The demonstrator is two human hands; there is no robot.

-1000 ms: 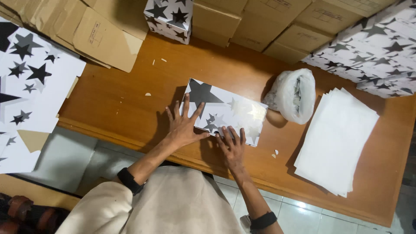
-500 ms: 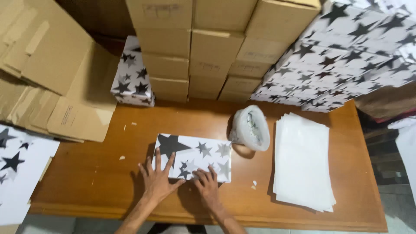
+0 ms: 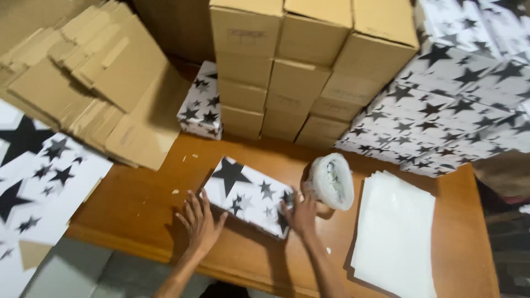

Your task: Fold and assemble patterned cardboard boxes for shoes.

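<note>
- Wooden worktop, orange-brown, with bits of paper scrap on it; grey floor shows at the near left edge.
- Left hand lies flat and spread on the worktop, fingertips at the near left side of the star-wrapped box. Open palm, nothing held.
- Right hand presses against the right end of that box, fingers curled over the corner. It grips the end rather than lifting.
- Box sits mid-worktop, turned at an angle, white paper with black stars, one large star at its far left corner.
- Judgement: the wrap is being smoothed and the end folds pressed down. Next move would need the right end held firm while the flap is fixed.
- Tape roll, clouded and whitish, stands just beside the right hand, close enough to crowd it.
- Stack of white sheets lies to the right, apart from the box.
- Star-printed sheets hang off the left edge.
- Farther back: a small wrapped box, flattened cardboard on the left, stacked brown cartons centre, wrapped boxes piled on the right.
</note>
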